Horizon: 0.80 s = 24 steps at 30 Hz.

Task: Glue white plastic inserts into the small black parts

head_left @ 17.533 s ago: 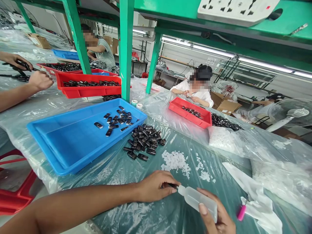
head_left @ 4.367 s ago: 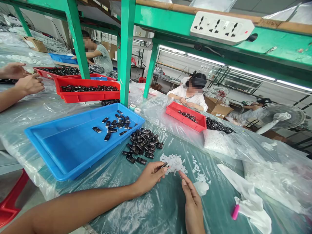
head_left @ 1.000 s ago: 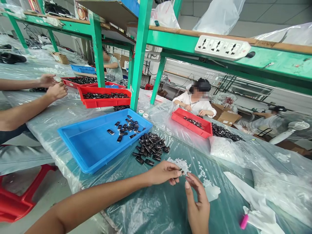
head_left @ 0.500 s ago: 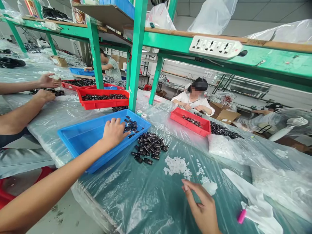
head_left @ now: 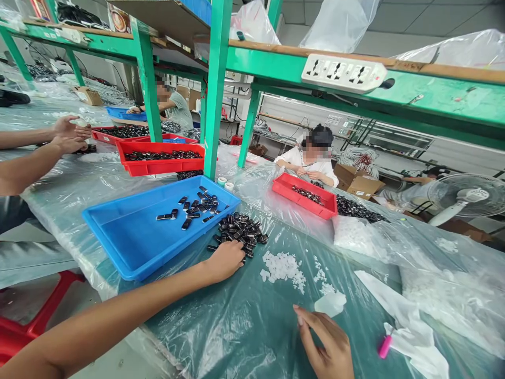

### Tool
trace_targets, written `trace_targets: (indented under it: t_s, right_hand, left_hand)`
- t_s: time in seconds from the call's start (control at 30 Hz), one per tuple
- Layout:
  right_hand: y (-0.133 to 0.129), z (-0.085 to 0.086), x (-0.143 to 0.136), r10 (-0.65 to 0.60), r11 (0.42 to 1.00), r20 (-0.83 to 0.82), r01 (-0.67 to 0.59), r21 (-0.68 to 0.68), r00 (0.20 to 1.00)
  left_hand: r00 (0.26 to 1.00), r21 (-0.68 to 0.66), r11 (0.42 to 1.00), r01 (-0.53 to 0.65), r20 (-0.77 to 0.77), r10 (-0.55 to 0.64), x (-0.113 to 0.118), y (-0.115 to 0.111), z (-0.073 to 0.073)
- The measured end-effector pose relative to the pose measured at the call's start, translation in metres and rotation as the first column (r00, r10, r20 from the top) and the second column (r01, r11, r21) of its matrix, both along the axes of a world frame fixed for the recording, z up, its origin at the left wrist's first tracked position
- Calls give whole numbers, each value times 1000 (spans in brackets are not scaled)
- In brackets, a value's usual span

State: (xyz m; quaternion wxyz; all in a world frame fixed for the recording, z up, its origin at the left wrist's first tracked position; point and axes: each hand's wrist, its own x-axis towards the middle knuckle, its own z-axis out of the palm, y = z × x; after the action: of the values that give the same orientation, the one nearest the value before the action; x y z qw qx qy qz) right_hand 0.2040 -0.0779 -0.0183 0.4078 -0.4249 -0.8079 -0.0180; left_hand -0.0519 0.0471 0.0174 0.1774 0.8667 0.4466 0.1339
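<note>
My left hand (head_left: 226, 260) rests at the near edge of a pile of small black rectangular parts (head_left: 245, 229), its fingers curled down onto them. Its fingertips are hidden, so I cannot see what they grip. Behind it, a blue tray (head_left: 118, 247) holds more black parts (head_left: 193, 206), lying loose towards its right end. My right hand (head_left: 325, 337) hovers low at the front, thumb and forefinger pinched together; whatever is between them is too small to make out. Just beyond it lie a heap of small white translucent pieces (head_left: 283, 267) and a larger clear-white lump (head_left: 331, 303).
A pink-handled tool (head_left: 385, 347) lies by a white cloth (head_left: 418, 329) at right. Red trays (head_left: 158, 166) of black parts stand behind a green post (head_left: 216, 105). Co-workers sit across and at left, one with hands (head_left: 71, 136) on the table. A plastic bag (head_left: 445, 295) fills the right.
My left hand has left the blue tray and moved right and nearer, onto the black pile. My right hand stays nearly still. The co-worker's hands at left have come together.
</note>
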Motion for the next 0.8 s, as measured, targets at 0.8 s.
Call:
trace_targets:
  t_s: [0.8]
  right_hand:
    - [1, 25, 38, -699, 714, -460, 505, -485, 547]
  left_hand:
    - [520, -670, 420, 613, 741, 425, 39, -6, 5]
